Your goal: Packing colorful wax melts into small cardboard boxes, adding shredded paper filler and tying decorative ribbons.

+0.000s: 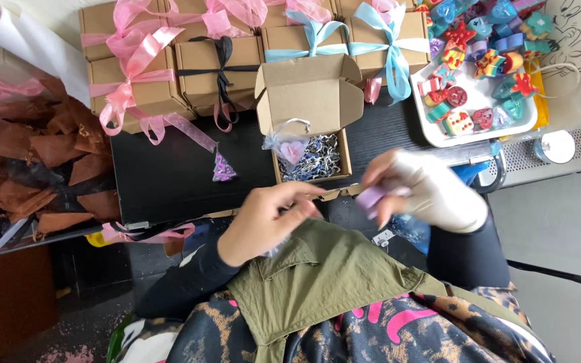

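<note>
My right hand (432,191), in a white glove, pinches a small lilac block (371,198) just in front of an open brown cardboard box (307,101). The box holds grey shredded filling (317,161) and a small sheer pouch with a pink heart (292,149). My left hand (263,222) is bare, its fingers drawn together and pointing towards the right hand. It is blurred, and something pale shows under it, so I cannot tell whether it holds anything. Both hands hover over the near edge of the black tabletop (169,181).
Closed brown boxes tied with pink (136,81), black (220,70) and light blue (384,40) ribbons line the back. A white tray (432,131) of colourful moulded shapes sits at the right. A small purple piece (223,168) lies on the table. Brown paper scraps (48,154) pile up at the left.
</note>
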